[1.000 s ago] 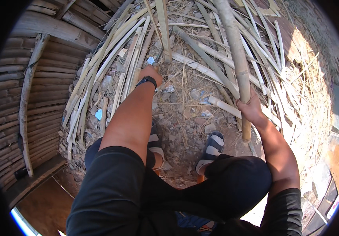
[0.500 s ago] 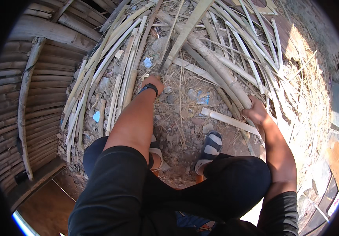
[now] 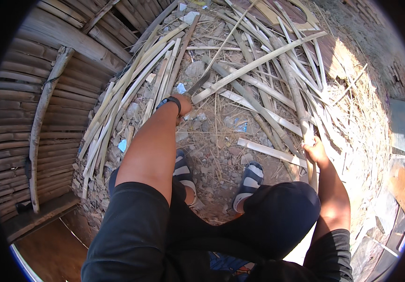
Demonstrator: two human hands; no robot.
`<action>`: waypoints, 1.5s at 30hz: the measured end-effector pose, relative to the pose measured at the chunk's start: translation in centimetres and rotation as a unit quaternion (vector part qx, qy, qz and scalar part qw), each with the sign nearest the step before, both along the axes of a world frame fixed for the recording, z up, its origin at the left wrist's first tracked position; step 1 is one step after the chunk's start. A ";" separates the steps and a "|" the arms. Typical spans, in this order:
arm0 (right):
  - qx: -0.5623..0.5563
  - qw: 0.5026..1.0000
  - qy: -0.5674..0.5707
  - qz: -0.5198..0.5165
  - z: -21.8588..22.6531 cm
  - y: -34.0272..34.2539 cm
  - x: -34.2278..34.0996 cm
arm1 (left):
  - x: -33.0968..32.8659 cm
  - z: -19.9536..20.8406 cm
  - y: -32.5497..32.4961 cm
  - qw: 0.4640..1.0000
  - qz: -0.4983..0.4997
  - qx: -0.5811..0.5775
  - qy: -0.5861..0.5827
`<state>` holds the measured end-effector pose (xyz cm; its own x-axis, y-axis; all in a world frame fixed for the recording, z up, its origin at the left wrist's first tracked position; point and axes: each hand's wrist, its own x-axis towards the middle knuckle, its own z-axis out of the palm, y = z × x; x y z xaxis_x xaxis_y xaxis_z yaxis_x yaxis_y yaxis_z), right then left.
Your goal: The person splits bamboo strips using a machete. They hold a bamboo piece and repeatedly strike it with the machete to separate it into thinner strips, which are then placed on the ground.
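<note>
My left hand (image 3: 182, 105), with a dark band on its wrist, is closed around the handle of a knife, which the fingers hide. The dark blade (image 3: 199, 83) points up and right over the rubble. The near end of a flat split bamboo strip (image 3: 254, 66) lies just beside this hand; whether the fingers touch it I cannot tell. A thinner strip (image 3: 228, 40) rises from near the blade's tip. At the right, my right hand (image 3: 316, 151) is wrapped around the lower part of a round bamboo pole (image 3: 295, 89), which leans away across other strips.
Bundles of split bamboo (image 3: 134, 80) lie at the left, and more strips (image 3: 305, 70) at the right on straw. A short pale strip (image 3: 273, 152) rests before my sandalled feet (image 3: 250, 181). A bamboo slat wall (image 3: 19, 127) stands at the left. Stones and blue scraps litter the ground.
The pole in my right hand has swung its far end to the right. The wide strip now slants further right, and the knife has tilted lower to the right.
</note>
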<state>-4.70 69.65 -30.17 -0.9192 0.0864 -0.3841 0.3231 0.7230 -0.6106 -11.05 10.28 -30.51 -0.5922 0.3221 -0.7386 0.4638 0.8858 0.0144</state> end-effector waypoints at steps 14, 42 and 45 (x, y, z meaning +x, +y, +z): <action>-0.104 0.985 0.014 0.137 22.9 -24.7 -2.7 | 1.8 17.9 11.6 0.387 0.607 0.683 -0.124; -0.426 0.903 -0.038 -0.021 18.5 -22.1 -5.4 | 4.4 -3.6 5.6 0.841 0.539 -0.030 0.034; -0.361 0.932 -0.031 0.004 18.9 -21.9 -5.4 | 3.9 -5.1 5.0 0.847 0.532 -0.017 0.017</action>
